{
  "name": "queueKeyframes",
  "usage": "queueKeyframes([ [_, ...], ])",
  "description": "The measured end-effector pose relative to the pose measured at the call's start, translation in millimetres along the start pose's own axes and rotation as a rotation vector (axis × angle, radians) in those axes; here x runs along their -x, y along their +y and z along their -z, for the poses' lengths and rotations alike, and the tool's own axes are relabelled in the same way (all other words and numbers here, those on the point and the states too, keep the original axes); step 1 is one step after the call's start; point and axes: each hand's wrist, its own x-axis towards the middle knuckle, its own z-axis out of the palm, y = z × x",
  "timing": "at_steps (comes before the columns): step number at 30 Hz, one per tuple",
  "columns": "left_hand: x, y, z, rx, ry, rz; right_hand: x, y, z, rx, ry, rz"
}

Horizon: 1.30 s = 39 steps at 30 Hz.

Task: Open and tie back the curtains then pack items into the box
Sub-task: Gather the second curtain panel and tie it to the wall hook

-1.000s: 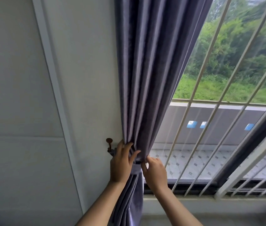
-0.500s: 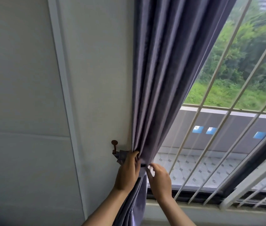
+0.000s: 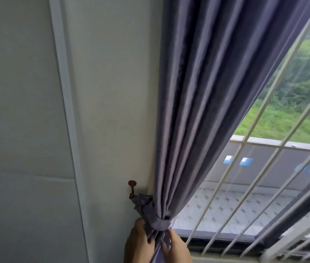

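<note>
While the purple curtain (image 3: pixel 197 111) hangs gathered beside the wall, cinched by its tieback (image 3: pixel 158 223) looped to the brown hook (image 3: pixel 132 187), both grips pinch folds just below the band, left hand (image 3: pixel 138 243) and right hand (image 3: pixel 176 247), no writing readable anywhere.

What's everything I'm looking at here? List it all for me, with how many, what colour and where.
curtain: one, grey-purple, gathered beside the window
tieback band: one, same grey-purple, wrapped round the curtain, running to the hook
hook: one, brown, on the wall left of the curtain
wall: cream, left half, with a white vertical trim strip
window bars: several, white, right
left hand: one, grips the curtain below the band
right hand: one, pinches the fabric there
</note>
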Motion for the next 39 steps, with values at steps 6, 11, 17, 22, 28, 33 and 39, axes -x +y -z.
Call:
queueKeyframes([
  [6,-2.7,0.9,-18.8,0.027,-0.021,0.088,-3.0,1.4,-15.6,-0.101,0.254,-0.056],
  [11,-14.7,0.6,-20.7,-0.212,-0.137,0.069,-10.1,0.7,-18.6,-0.165,0.312,-0.04],
  [17,-11.2,-19.9,-35.9,-0.204,-0.159,0.084,0.2,20.4,-33.3,0.087,0.326,0.146],
  [22,-9.9,-14.5,-29.9,-0.446,-0.205,-0.048,-2.8,18.0,-22.3,0.135,0.35,0.12],
  [28,-4.5,-30.7,-23.6,-0.687,-0.254,-0.186,2.8,17.5,-35.7,0.167,0.336,0.137],
  [33,-8.8,-23.6,-13.9,-0.644,-0.282,-0.23,-1.1,16.8,-29.0,0.262,0.282,0.093],
  [39,7.5,-35.0,-20.2,-0.602,-0.346,-0.088,27.7,44.0,-40.7,0.46,0.141,0.08],
])
